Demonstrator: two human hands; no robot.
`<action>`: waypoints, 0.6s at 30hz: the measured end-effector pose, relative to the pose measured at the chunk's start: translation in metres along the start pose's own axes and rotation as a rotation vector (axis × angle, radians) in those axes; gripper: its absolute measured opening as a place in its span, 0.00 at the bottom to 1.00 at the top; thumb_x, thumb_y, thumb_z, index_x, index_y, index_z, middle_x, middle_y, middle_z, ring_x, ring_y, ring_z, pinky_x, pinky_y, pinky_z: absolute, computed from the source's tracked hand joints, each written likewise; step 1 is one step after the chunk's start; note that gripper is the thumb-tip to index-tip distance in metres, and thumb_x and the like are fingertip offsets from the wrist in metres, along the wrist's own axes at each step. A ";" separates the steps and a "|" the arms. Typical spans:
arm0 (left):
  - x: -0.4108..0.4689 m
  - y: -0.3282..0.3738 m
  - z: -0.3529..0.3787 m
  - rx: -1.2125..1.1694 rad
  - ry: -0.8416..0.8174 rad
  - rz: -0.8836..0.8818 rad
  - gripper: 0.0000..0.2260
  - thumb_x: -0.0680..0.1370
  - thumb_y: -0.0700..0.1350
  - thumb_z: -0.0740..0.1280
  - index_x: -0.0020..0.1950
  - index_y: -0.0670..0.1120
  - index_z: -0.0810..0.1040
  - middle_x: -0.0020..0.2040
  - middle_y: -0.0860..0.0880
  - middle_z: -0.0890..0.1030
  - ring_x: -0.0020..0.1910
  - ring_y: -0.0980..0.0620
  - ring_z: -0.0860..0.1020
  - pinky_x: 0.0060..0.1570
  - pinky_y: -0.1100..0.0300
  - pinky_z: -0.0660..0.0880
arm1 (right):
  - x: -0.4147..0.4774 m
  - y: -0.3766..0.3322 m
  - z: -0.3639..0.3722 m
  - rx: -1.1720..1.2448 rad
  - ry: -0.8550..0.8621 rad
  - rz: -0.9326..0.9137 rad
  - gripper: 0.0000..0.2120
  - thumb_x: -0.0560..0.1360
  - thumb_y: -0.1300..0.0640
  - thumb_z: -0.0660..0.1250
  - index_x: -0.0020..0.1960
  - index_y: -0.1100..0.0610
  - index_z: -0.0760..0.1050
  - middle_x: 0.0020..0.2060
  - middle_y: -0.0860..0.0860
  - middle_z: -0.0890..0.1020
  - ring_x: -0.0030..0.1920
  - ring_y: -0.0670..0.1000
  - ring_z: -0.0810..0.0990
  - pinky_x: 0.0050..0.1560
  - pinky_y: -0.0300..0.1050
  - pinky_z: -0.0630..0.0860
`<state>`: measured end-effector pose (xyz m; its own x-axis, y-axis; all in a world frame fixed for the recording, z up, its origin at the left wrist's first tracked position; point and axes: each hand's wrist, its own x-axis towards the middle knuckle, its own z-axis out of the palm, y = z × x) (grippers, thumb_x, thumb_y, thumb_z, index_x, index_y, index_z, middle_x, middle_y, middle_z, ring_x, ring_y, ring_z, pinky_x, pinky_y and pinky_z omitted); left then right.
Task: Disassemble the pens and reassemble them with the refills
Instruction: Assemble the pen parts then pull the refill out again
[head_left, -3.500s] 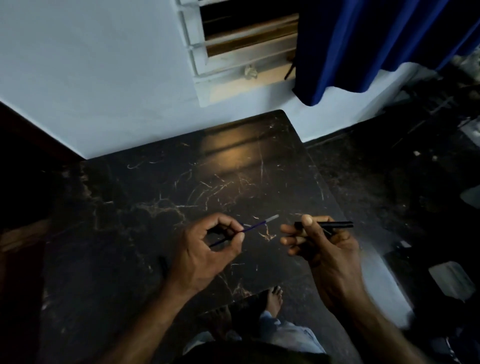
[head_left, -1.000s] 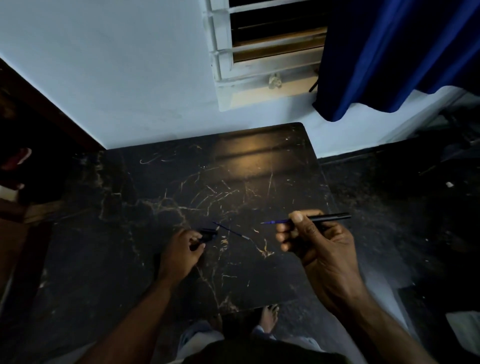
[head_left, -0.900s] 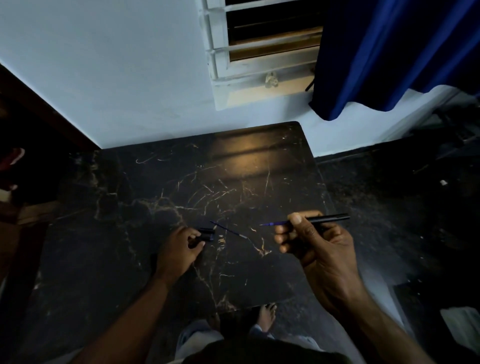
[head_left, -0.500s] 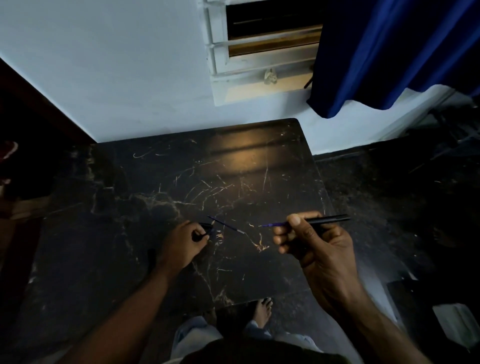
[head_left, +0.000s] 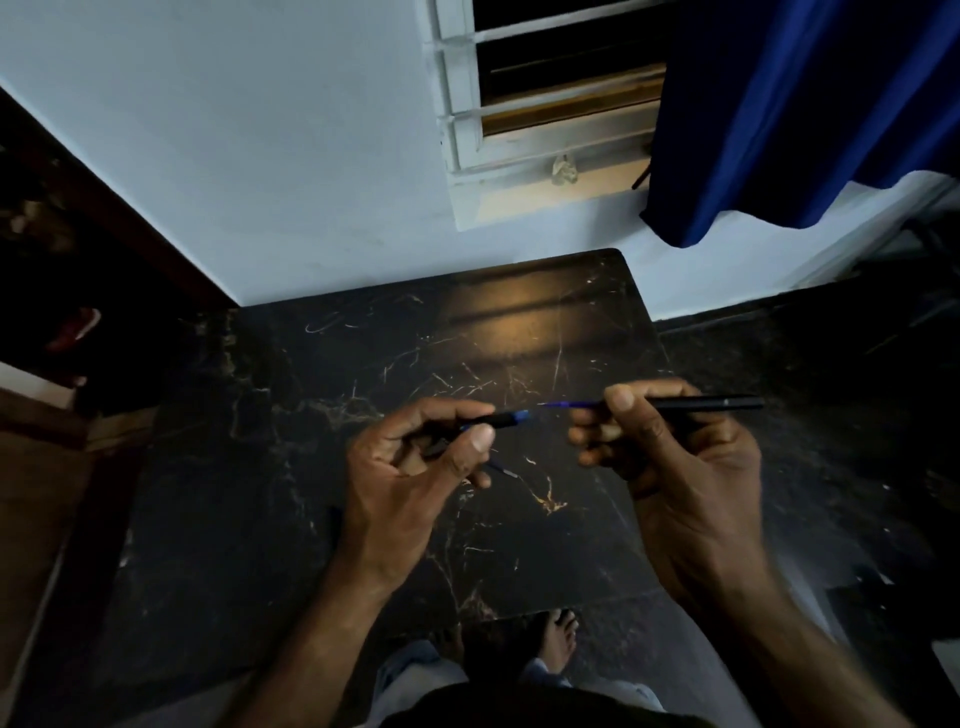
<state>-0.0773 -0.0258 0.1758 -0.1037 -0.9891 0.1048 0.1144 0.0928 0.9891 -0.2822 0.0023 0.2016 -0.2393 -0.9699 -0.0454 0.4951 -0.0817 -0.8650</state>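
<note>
Pen barrel (head_left: 691, 404), slim, black and matte, is pinched in the right hand (head_left: 680, 467) fingers, its blue refill (head_left: 569, 404) protruding leftward. Left hand (head_left: 410, 478) fingers grip a short black tip section (head_left: 501, 420) just beside the refill's end, above the dark veined marble worktop (head_left: 519, 332).

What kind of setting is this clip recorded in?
Probably a dim room in a home: a dark marble-patterned table against a pale wall, a louvred window with a blue curtain.

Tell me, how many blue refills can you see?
2. One refill sticks out of the black barrel in the right hand. Another refill lies on the table, mostly hidden under the left hand. More may be hidden.
</note>
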 end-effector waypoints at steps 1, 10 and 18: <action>0.000 0.003 0.000 -0.003 0.008 0.011 0.06 0.76 0.44 0.76 0.53 0.47 0.88 0.43 0.48 0.87 0.37 0.51 0.84 0.37 0.59 0.82 | 0.001 -0.002 0.001 0.000 -0.014 -0.015 0.07 0.75 0.59 0.73 0.49 0.63 0.81 0.39 0.62 0.87 0.39 0.59 0.87 0.38 0.47 0.83; -0.004 0.017 -0.003 -0.009 0.013 0.079 0.10 0.77 0.52 0.78 0.53 0.48 0.87 0.43 0.47 0.86 0.35 0.50 0.84 0.36 0.57 0.83 | -0.002 -0.003 0.002 -0.041 -0.110 -0.087 0.05 0.78 0.59 0.73 0.50 0.61 0.82 0.41 0.64 0.87 0.40 0.62 0.87 0.39 0.48 0.83; -0.015 0.020 0.003 0.015 0.019 0.078 0.06 0.77 0.40 0.74 0.52 0.39 0.85 0.43 0.47 0.86 0.38 0.51 0.84 0.36 0.59 0.83 | -0.013 0.002 0.004 -0.048 -0.116 -0.077 0.03 0.76 0.63 0.73 0.50 0.61 0.83 0.41 0.66 0.86 0.39 0.63 0.87 0.38 0.49 0.83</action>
<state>-0.0768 -0.0089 0.1944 -0.0763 -0.9808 0.1797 0.1062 0.1712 0.9795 -0.2742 0.0135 0.2024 -0.1757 -0.9814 0.0780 0.4378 -0.1488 -0.8867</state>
